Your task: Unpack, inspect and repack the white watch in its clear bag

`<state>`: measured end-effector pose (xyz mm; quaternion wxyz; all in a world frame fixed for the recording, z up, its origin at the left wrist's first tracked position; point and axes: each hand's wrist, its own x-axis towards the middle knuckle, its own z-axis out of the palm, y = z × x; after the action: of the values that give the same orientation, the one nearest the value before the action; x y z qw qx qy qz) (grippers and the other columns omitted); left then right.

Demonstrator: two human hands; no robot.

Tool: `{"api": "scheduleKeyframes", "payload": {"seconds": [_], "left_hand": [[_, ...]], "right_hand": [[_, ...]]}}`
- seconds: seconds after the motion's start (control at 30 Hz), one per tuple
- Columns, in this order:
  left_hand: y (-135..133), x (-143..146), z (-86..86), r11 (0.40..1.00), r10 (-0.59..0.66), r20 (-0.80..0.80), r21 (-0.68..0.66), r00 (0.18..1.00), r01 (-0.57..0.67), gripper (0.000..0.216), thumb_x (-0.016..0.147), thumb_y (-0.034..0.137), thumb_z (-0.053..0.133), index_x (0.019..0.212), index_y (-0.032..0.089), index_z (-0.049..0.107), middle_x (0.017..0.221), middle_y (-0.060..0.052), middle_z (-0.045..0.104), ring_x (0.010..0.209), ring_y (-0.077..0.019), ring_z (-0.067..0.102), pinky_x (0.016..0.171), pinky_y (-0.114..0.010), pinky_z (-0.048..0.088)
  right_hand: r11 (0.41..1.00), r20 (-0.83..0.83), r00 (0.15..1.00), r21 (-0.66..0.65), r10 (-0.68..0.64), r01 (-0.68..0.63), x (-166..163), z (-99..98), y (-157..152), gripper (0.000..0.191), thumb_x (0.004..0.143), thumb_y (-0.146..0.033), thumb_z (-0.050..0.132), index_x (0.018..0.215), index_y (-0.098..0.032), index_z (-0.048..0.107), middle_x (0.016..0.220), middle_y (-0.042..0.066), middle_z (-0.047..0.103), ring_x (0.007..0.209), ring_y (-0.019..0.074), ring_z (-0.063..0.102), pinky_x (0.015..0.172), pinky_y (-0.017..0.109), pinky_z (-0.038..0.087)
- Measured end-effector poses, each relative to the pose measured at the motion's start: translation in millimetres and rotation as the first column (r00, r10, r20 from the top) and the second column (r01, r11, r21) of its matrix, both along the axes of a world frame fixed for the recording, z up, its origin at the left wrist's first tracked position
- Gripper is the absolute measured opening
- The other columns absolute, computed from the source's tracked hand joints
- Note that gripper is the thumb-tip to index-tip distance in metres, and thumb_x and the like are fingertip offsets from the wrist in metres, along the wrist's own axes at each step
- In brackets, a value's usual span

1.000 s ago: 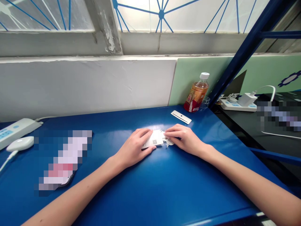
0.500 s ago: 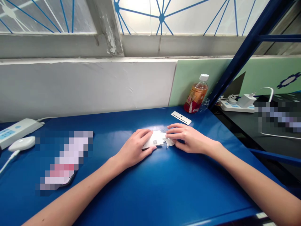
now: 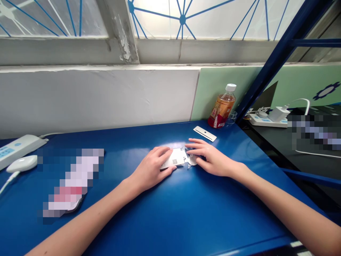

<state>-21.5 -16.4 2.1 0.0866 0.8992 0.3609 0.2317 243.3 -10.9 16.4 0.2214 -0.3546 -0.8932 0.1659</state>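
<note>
On the blue table, my left hand [image 3: 153, 165] is closed around the left part of a small flat white box [image 3: 176, 157], thumb at the near edge and fingers over the far edge. A square printed code shows on its top. A crumpled clear and white piece [image 3: 188, 161] lies at the box's right end. My right hand [image 3: 206, 156] is over that end, fingers spread and tips close to the piece. Whether the fingertips touch it I cannot make out. Partly under this hand sits a rounded white part [image 3: 193, 161]. Beyond lies a white strip with a dark slot [image 3: 205, 133].
A drink bottle [image 3: 222, 108] stands at the back right, with a clear cup [image 3: 231, 118] beside it. At left are a blurred-out phone [image 3: 76, 181], a white cabled device [image 3: 22, 163] and a power strip [image 3: 23, 147]. A blue post [image 3: 269, 64] slants up at right.
My right hand's fingers have lifted and spread slightly at the box's right end, showing more of the clear and white piece. My left hand keeps its hold on the box.
</note>
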Motion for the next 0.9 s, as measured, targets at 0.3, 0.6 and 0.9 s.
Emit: {"api": "scheduleKeyframes", "payload": {"seconds": [0.3,0.6,0.9], "left_hand": [[-1,0,0.5,1.0,0.001,-0.04,-0.015,0.999,-0.001,0.043,0.095,0.037,0.054,0.131,0.013,0.054,0.129,-0.018,0.058,0.119,-0.0309,0.053,0.099,-0.046,0.048],[-3,0,1.1,0.998,-0.017,-0.25,-0.056,0.968,0.003,0.059,0.1,0.046,0.04,0.15,0.016,0.033,0.153,-0.016,0.037,0.143,-0.034,0.03,0.112,-0.051,0.033],[-4,0,2.2,0.998,-0.02,-0.249,-0.056,0.968,0.006,0.056,0.102,0.042,0.036,0.151,0.016,0.031,0.154,-0.016,0.037,0.144,-0.0333,0.029,0.114,-0.051,0.03]], "right_hand": [[0.996,0.049,0.999,-0.084,0.008,-0.004,-12,-1.9,-10,0.035,0.084,-0.007,0.051,0.11,-0.016,0.072,0.145,0.015,0.05,0.147,0.0355,0.022,0.111,0.06,0.034],[0.975,-0.114,0.974,0.075,-0.198,0.207,3,-5.3,6,0.033,0.083,-0.011,0.051,0.103,-0.019,0.075,0.118,0.011,0.071,0.126,0.0316,0.056,0.103,0.053,0.047],[0.99,-0.22,0.966,-0.06,-0.137,0.127,-8,-4.6,-3,0.03,0.091,-0.019,0.052,0.116,-0.02,0.068,0.112,0.007,0.074,0.1,0.0227,0.071,0.088,0.035,0.057]]}}
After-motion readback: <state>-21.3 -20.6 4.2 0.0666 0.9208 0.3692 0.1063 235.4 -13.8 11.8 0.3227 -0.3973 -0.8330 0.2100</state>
